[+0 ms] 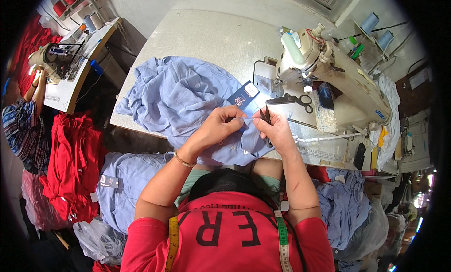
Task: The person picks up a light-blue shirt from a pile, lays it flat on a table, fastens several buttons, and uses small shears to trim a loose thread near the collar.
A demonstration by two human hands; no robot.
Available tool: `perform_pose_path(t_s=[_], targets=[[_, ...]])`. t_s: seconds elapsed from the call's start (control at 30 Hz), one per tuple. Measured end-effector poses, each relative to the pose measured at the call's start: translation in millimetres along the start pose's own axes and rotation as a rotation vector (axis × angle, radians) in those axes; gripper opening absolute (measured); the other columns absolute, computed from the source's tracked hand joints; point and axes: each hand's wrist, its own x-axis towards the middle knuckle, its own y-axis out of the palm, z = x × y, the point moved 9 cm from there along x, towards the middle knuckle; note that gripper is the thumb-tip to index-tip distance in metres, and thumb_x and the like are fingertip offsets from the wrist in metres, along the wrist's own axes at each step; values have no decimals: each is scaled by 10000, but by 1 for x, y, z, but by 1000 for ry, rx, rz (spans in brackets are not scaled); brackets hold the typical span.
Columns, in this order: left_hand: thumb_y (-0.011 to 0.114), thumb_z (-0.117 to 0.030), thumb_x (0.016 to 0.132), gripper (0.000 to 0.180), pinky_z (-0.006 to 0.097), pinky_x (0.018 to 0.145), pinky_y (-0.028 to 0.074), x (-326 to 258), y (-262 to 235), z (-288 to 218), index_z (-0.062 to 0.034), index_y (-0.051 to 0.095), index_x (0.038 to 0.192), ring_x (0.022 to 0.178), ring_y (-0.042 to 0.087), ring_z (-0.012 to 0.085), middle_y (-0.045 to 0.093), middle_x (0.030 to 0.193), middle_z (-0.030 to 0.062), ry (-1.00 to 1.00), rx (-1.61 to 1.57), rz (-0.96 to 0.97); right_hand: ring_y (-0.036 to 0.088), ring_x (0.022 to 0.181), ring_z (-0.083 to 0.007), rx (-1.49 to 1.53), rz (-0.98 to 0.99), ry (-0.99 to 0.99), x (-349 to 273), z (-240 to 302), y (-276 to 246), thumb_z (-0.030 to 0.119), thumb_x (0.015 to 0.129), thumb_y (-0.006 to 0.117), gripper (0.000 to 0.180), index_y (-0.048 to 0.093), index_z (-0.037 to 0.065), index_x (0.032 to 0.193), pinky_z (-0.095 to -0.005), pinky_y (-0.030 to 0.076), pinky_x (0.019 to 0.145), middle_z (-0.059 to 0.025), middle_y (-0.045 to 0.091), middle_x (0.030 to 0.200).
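Observation:
A light blue garment (176, 91) with buttons lies bunched on the table and hangs over its near edge toward my lap. My left hand (220, 126) is closed, pinching a thin edge or thread of it between thumb and fingers. Close beside it, my right hand (278, 133) holds black thread snips (266, 117), blades pointing up, while its thumb and finger meet the same fabric. Whether those fingertips grip cloth or a loose thread is too small to tell. A dark blue hang tag (243, 95) lies just beyond my hands.
A sewing machine (338, 65) stands at the right, with black scissors (287, 100) and a phone (325, 95) near it. Red garments (75, 164) and blue garments (124, 187) are piled left, more blue ones (343, 208) right. Another person (26, 126) works at a machine far left.

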Motion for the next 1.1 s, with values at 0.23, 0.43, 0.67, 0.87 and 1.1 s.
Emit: perform_pose_path(t_s=[0.23, 0.43, 0.67, 0.87, 1.1], targets=[[569, -147, 889, 155, 187, 611, 380, -2, 1, 10, -9, 636, 877, 690, 451, 11, 551, 774, -65, -102, -68, 46, 495, 696, -62, -240, -117, -240, -7, 22, -4, 141, 843, 643, 182, 585, 36, 981, -203, 401, 607, -9, 554, 879], [595, -177, 894, 175, 184, 611, 371, -1, -1, 12, -9, 635, 868, 696, 440, 9, 538, 767, -76, -56, -100, 24, 599, 775, -240, -529, -170, -328, -41, 59, 9, 105, 868, 585, 187, 553, -3, 1017, -310, 471, 695, -125, 592, 908], [594, -166, 894, 178, 197, 665, 385, 0, -2, 12, 2, 652, 896, 750, 461, 27, 545, 806, -60, -41, -84, 14, 654, 803, -285, -554, -138, -197, -38, 37, 17, 92, 844, 604, 206, 576, -18, 1015, -336, 493, 687, -196, 650, 886], [588, -153, 895, 177, 205, 688, 390, -2, -2, 2, 6, 658, 926, 768, 474, 41, 552, 826, -41, 15, -129, 20, 652, 793, -287, -546, -146, -177, -36, 35, 16, 98, 843, 602, 198, 580, -17, 1004, -342, 493, 688, -192, 652, 885], [593, -147, 891, 168, 205, 688, 379, -3, 0, -4, 3, 659, 924, 762, 460, 39, 534, 817, -48, 33, -136, 34, 651, 794, -295, -556, -146, -188, -35, 34, 16, 104, 842, 601, 198, 581, -18, 997, -344, 493, 682, -197, 649, 886]])
